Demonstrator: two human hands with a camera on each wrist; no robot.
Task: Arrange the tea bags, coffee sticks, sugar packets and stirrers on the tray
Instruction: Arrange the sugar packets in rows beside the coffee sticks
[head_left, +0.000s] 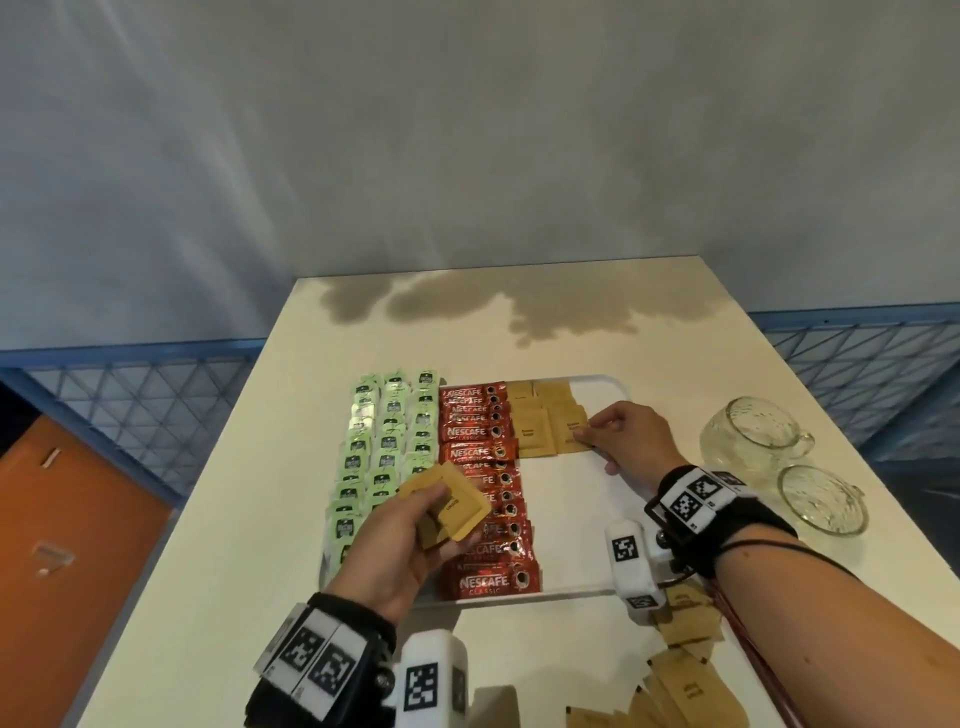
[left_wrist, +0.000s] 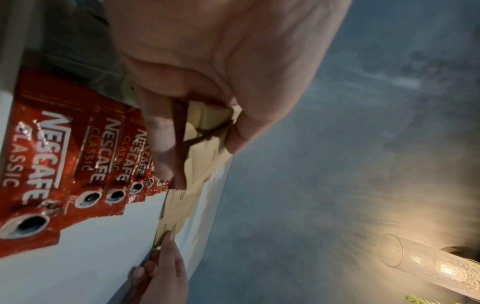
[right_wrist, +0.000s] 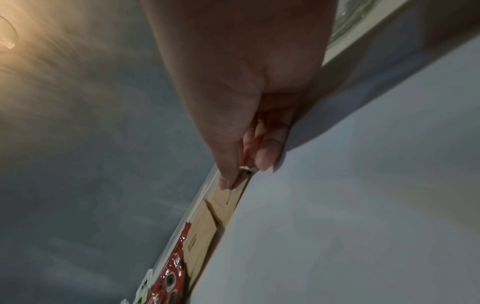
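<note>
On the white tray (head_left: 597, 525), green tea bags (head_left: 387, 441), red coffee sticks (head_left: 485, 483) and tan sugar packets (head_left: 550, 426) lie in columns. Left hand (head_left: 410, 540) grips a spare stack (head_left: 447, 506); right hand (head_left: 623, 441) pinches one laid packet (head_left: 570, 432).

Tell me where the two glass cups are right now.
In the head view, the two glass cups lie on their sides on the table, right of the tray, just beyond the right hand.
</note>
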